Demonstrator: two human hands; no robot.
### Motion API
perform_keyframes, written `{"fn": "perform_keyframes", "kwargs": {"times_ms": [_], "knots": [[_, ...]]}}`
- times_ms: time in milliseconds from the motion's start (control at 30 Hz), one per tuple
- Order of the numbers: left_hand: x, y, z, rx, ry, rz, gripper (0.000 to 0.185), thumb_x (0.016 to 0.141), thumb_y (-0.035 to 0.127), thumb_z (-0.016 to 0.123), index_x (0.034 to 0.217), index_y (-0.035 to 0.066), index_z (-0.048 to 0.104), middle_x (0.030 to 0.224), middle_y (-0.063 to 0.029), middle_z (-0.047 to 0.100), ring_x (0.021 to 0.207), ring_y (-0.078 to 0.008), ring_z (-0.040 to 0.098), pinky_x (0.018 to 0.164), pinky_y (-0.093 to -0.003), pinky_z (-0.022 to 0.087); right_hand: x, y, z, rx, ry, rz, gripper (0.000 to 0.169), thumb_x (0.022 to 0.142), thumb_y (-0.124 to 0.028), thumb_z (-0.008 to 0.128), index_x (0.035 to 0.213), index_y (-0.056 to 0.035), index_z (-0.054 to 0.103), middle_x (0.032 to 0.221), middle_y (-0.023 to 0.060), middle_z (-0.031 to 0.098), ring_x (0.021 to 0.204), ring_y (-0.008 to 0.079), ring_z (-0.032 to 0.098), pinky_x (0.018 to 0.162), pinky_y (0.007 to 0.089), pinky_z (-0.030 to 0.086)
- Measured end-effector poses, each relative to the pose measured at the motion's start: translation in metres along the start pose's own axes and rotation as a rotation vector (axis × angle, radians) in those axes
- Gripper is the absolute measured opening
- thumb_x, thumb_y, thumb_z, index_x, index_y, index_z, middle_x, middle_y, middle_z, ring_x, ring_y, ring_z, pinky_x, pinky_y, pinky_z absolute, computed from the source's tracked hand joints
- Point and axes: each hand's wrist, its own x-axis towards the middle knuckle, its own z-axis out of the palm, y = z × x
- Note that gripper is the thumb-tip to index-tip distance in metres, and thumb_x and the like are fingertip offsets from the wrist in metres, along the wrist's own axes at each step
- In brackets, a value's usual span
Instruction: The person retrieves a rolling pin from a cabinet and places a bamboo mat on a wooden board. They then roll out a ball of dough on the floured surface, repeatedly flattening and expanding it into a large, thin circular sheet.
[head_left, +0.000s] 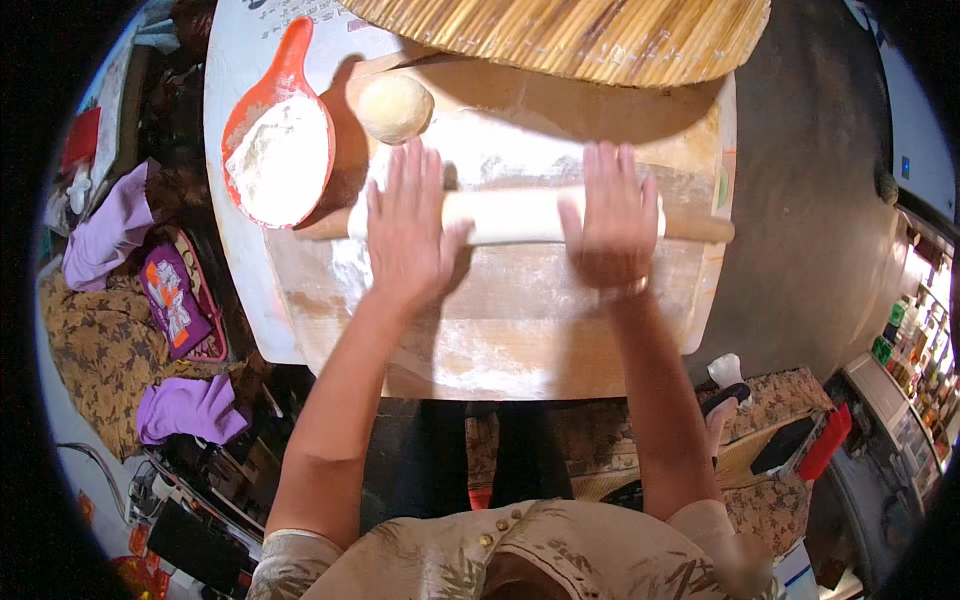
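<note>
A sheet of pale dough (510, 216) is wrapped around a wooden rolling pin (697, 229), whose bare ends stick out on both sides. My left hand (409, 232) lies flat on the left part of the roll, fingers stretched forward and thumb out. On its right part rests my right hand (611, 225), palm down and slightly blurred. Neither hand curls around the pin. Beneath the roll is a floured wooden board (510, 292). A round dough ball (396, 109) sits just beyond my left fingertips. Left of it stands an orange-red scoop (298, 56) filled with white flour (281, 165).
A mat of woven stalks (577, 37) overhangs the board's far edge. The board lies on a white table (244, 247). Purple cloths (191, 411) and a patterned cover (97, 352) are at left. A seat with patterned fabric (780, 397) stands at lower right.
</note>
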Motion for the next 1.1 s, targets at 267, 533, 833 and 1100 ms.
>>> {"fn": "perform_keyframes", "kwargs": {"times_ms": [267, 533, 833, 1100], "knots": [[-0.096, -0.024, 0.019, 0.016, -0.195, 0.089, 0.071, 0.094, 0.052, 0.04, 0.147, 0.007, 0.027, 0.155, -0.018, 0.021, 0.144, -0.0345, 0.018, 0.111, -0.0586, 0.016, -0.093, -0.011, -0.014, -0.073, -0.172, 0.03, 0.065, 0.089, -0.049, 0.047, 0.134, -0.0017, 0.048, 0.139, 0.0218, 0.046, 0.133, 0.0365, 0.04, 0.107, 0.0601, 0.023], [-0.004, -0.019, 0.001, 0.038, 0.013, 0.003, 0.067, 0.094, 0.037, 0.046, 0.149, 0.008, 0.021, 0.155, -0.0133, 0.023, 0.143, -0.03, 0.021, 0.113, -0.056, 0.012, 0.047, 0.016, -0.017, 0.05, -0.159, 0.128, 0.055, 0.087, -0.041, 0.059, 0.129, -0.0066, 0.05, 0.12, 0.0174, 0.054, 0.123, 0.0336, 0.045, 0.104, 0.0565, 0.028], [-0.086, -0.018, -0.005, 0.001, 0.093, 0.075, 0.066, 0.084, 0.027, 0.066, 0.14, 0.005, 0.04, 0.145, -0.0126, 0.036, 0.133, -0.0339, 0.036, 0.108, -0.0579, 0.022, -0.079, -0.011, -0.029, 0.053, 0.001, 0.019, 0.064, 0.077, -0.042, 0.069, 0.129, -0.0088, 0.051, 0.132, 0.0178, 0.045, 0.128, 0.0347, 0.04, 0.104, 0.0581, 0.027], [-0.135, -0.008, -0.007, -0.024, -0.265, 0.06, 0.08, 0.071, 0.014, 0.069, 0.143, 0.01, 0.034, 0.149, -0.0115, 0.032, 0.139, -0.0321, 0.027, 0.11, -0.0603, 0.018, -0.15, -0.033, -0.048, 0.064, -0.322, 0.059, 0.078, 0.062, -0.03, 0.083, 0.13, -0.0111, 0.05, 0.132, 0.014, 0.049, 0.128, 0.0292, 0.044, 0.103, 0.0536, 0.031]]}}
